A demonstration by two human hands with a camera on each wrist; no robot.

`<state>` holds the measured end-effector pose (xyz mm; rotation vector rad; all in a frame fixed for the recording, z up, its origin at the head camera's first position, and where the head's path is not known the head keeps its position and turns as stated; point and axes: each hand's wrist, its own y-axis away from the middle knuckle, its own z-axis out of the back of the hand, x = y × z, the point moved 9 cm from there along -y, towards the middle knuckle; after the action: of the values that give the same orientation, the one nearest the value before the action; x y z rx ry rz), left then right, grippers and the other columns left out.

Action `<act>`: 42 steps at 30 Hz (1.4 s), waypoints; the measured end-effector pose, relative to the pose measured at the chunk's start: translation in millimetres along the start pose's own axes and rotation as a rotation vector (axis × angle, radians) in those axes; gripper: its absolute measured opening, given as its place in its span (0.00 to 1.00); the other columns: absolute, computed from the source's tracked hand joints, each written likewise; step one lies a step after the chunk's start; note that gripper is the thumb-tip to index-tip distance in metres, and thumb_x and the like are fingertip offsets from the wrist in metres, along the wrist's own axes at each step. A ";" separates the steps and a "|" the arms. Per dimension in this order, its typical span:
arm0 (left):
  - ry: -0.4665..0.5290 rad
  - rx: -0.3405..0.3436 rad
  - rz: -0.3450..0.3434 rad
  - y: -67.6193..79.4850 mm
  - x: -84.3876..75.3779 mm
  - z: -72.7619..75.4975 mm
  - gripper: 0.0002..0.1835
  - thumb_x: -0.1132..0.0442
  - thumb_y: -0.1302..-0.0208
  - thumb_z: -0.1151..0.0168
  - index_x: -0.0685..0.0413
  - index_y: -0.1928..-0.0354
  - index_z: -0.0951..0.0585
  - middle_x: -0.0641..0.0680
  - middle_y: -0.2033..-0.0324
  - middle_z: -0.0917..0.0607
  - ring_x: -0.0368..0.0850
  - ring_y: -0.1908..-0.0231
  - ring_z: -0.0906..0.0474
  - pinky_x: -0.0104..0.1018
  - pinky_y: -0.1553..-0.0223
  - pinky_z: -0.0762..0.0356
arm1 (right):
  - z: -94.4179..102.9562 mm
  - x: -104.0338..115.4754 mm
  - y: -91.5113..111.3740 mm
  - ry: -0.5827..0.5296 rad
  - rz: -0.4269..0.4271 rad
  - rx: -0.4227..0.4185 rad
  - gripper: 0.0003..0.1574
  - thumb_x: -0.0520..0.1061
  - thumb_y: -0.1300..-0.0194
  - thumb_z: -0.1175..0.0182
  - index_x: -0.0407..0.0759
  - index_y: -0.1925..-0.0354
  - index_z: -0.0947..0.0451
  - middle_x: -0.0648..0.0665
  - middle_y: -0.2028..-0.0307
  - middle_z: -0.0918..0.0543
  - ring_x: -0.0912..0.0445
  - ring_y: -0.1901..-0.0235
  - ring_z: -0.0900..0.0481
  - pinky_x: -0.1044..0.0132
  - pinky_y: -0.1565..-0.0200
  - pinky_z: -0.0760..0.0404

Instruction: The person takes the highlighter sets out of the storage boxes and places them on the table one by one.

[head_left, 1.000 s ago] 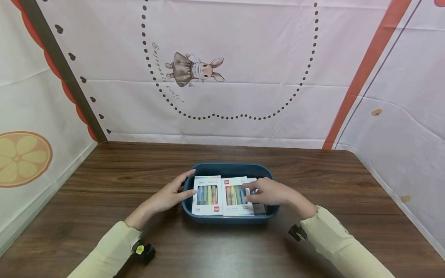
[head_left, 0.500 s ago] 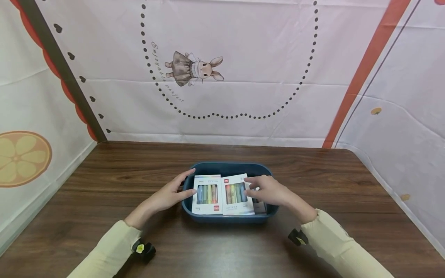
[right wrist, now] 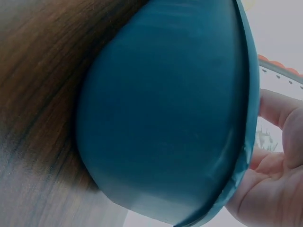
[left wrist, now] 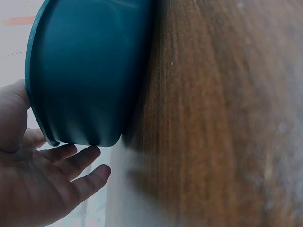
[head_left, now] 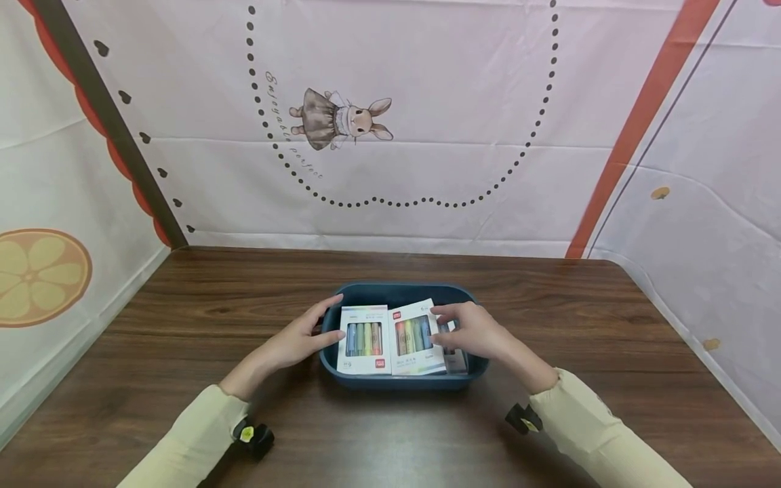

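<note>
A dark blue plastic bin (head_left: 399, 384) sits on the table and holds white window boxes of crayons. The left box of crayons (head_left: 365, 366) lies flat. The middle box of crayons (head_left: 417, 362) is tilted, its right side raised, and my right hand (head_left: 472, 332) pinches that side with thumb and forefinger. Partly under it and my hand shows another white box (head_left: 456, 364). At the bin's left end rests my left hand (head_left: 299, 344), fingers spread, thumb over the rim. In the left wrist view several left fingers (left wrist: 78, 163) lie fairly straight by the bin's end wall.
The brown wood-grain table (head_left: 390, 440) extends around the bin on all sides. A printed cloth (head_left: 457, 102) hangs behind it and along both sides. A black wrist camera (head_left: 259, 439) is strapped at the left sleeve, another black camera (head_left: 521, 418) at the right.
The middle box of crayons has turned slightly and its right side has risen with my right hand, showing more of the box beneath. My left hand has stayed at the bin's left end.
</note>
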<state>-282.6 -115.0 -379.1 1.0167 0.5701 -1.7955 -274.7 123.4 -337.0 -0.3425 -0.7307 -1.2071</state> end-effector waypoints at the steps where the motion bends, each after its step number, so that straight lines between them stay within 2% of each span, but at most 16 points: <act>1: 0.000 0.000 0.000 0.1 -0.3 0.1 0.37 0.51 0.38 0.44 0.47 0.31 0.48 0.64 0.34 0.45 0.64 0.38 0.43 0.61 0.42 0.43 | 0.8 0.7 0.3 0.004 0.010 -0.004 0.31 0.42 0.46 0.35 0.38 0.43 0.29 0.38 0.52 0.21 0.54 0.67 0.22 0.64 0.64 0.21; 4: 0.001 -0.002 0.003 0.4 -1.0 0.5 0.37 0.51 0.38 0.43 0.47 0.30 0.48 0.64 0.33 0.47 0.64 0.37 0.44 0.62 0.42 0.44 | 2.5 2.7 0.9 -0.005 0.033 -0.012 0.30 0.40 0.48 0.34 0.37 0.45 0.27 0.37 0.51 0.22 0.54 0.66 0.23 0.63 0.62 0.22; 10: -0.005 -0.005 0.011 0.8 -1.6 0.5 0.37 0.51 0.38 0.43 0.47 0.31 0.48 0.63 0.33 0.47 0.64 0.37 0.46 0.62 0.41 0.45 | 2.1 2.8 -0.8 -0.056 0.043 -0.003 0.30 0.39 0.49 0.33 0.37 0.46 0.26 0.36 0.51 0.22 0.55 0.69 0.22 0.64 0.63 0.21; 18: -0.016 -0.008 0.006 -0.4 -0.6 0.8 0.37 0.50 0.38 0.43 0.48 0.31 0.48 0.63 0.33 0.47 0.64 0.36 0.47 0.62 0.41 0.46 | -1.0 1.6 -1.7 -0.126 0.055 0.050 0.34 0.41 0.49 0.33 0.38 0.43 0.28 0.34 0.48 0.25 0.51 0.61 0.20 0.60 0.57 0.21; 23: -0.015 -0.003 -0.007 -0.5 -1.1 0.8 0.38 0.50 0.38 0.43 0.49 0.31 0.48 0.64 0.33 0.47 0.64 0.35 0.48 0.61 0.40 0.46 | -6.0 1.6 -0.6 -0.172 0.051 0.086 0.36 0.40 0.49 0.33 0.40 0.41 0.30 0.33 0.44 0.29 0.50 0.61 0.23 0.63 0.64 0.20; 27: -0.004 0.006 -0.034 -0.4 -2.9 -0.3 0.38 0.51 0.37 0.44 0.51 0.31 0.48 0.64 0.33 0.48 0.63 0.35 0.49 0.59 0.40 0.45 | -9.0 1.5 -0.3 -0.189 0.038 0.084 0.37 0.38 0.50 0.32 0.41 0.41 0.30 0.33 0.44 0.29 0.50 0.61 0.25 0.65 0.67 0.20; 34: -0.002 0.002 -0.028 0.3 -2.7 -0.9 0.37 0.52 0.37 0.44 0.51 0.31 0.48 0.64 0.33 0.46 0.63 0.37 0.44 0.58 0.41 0.43 | -8.3 -3.1 -0.5 -0.235 -0.010 0.056 0.37 0.37 0.50 0.33 0.45 0.40 0.30 0.36 0.43 0.29 0.48 0.56 0.26 0.64 0.62 0.21; 42: -0.025 -0.008 -0.009 1.6 -2.1 1.2 0.37 0.51 0.37 0.44 0.49 0.30 0.48 0.64 0.34 0.44 0.64 0.38 0.42 0.59 0.41 0.43 | -1.9 -9.8 0.4 -0.299 -0.032 0.056 0.36 0.39 0.48 0.34 0.47 0.40 0.31 0.36 0.41 0.31 0.45 0.45 0.31 0.59 0.55 0.23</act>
<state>-281.2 -115.5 -376.6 0.9869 0.5664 -1.8098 -275.4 129.4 -344.9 -0.4725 -1.0291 -1.1763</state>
